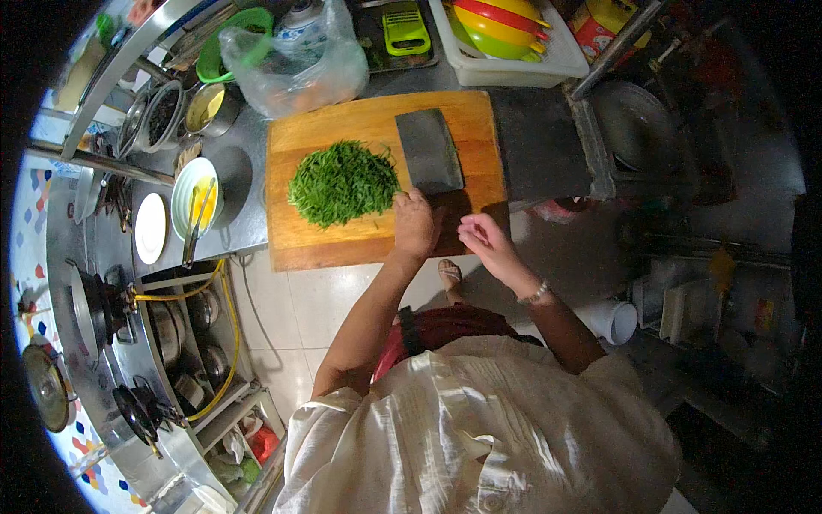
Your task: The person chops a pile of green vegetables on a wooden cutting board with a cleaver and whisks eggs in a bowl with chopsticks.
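Note:
A heap of chopped green leaves [343, 183] lies on the wooden cutting board [334, 247]. To its right rests a wide, dark cleaver blade [429, 151], flat on the wood; its handle is not visible. My left hand [414, 221], fingers bent, is at the heap's right edge beside the blade's near end. Whether it grips anything there is hidden. Over the board's near right corner is my right hand [488, 241], loosely curled with a gap between thumb and fingers and nothing visible in it.
Left of the board stand a bowl of yellow liquid [204, 199] with a utensil across it and a white plate [151, 228]. Behind are a clear plastic bag [302, 77], a green grater [406, 31] and a white basket [514, 76] with colourful strainers. Stove burners [138, 411] line the left.

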Demonstrator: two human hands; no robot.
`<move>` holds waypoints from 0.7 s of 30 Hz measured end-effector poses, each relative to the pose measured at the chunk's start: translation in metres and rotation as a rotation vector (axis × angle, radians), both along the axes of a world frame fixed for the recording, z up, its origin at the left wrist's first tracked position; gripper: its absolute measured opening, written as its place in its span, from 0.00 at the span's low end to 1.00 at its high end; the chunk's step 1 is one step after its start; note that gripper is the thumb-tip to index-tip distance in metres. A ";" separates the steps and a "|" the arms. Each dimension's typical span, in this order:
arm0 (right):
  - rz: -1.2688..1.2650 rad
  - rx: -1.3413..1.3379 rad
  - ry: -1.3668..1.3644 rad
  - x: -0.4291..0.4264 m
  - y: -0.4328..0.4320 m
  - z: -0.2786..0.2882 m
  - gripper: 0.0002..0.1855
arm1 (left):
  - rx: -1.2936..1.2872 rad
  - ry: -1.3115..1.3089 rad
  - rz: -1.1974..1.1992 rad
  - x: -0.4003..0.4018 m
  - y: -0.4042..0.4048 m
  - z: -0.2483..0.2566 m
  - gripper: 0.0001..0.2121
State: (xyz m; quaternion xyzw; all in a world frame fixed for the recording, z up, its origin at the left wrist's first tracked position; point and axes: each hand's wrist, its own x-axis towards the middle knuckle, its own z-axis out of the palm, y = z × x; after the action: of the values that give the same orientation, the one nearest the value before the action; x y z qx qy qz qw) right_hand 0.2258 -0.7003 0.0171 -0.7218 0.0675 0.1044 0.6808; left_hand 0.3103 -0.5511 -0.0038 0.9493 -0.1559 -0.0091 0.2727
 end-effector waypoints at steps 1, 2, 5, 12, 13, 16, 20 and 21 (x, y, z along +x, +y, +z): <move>-0.045 0.059 -0.011 -0.004 -0.010 0.001 0.14 | 0.039 -0.104 -0.021 0.005 -0.007 -0.002 0.21; -0.036 0.069 -0.005 -0.001 -0.024 0.004 0.14 | 0.049 -0.099 -0.013 0.014 -0.012 -0.007 0.21; -0.117 0.039 -0.068 0.000 -0.062 0.000 0.12 | -0.106 0.248 0.248 0.027 -0.018 -0.006 0.16; -0.171 -0.100 -0.201 0.067 -0.056 0.001 0.07 | -0.586 0.256 0.372 -0.007 0.029 0.030 0.14; -0.113 -0.137 -0.265 0.079 -0.044 -0.001 0.06 | -0.681 0.273 0.423 -0.018 0.037 0.042 0.15; 0.048 -0.118 -0.270 0.117 0.005 -0.033 0.04 | -0.882 0.256 0.568 -0.047 0.064 0.069 0.15; 0.045 -0.173 -0.210 0.161 0.075 -0.049 0.14 | -0.911 0.240 0.756 -0.076 0.086 0.102 0.12; -0.021 -0.278 -0.229 0.163 0.090 -0.044 0.17 | -0.886 0.227 0.829 -0.085 0.090 0.104 0.11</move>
State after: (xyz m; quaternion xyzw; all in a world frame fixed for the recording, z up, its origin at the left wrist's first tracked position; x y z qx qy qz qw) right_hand 0.3891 -0.6100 -0.0271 -0.8154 0.0106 0.0040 0.5789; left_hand 0.2256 -0.4607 0.1006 0.7206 0.2669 0.0621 0.6369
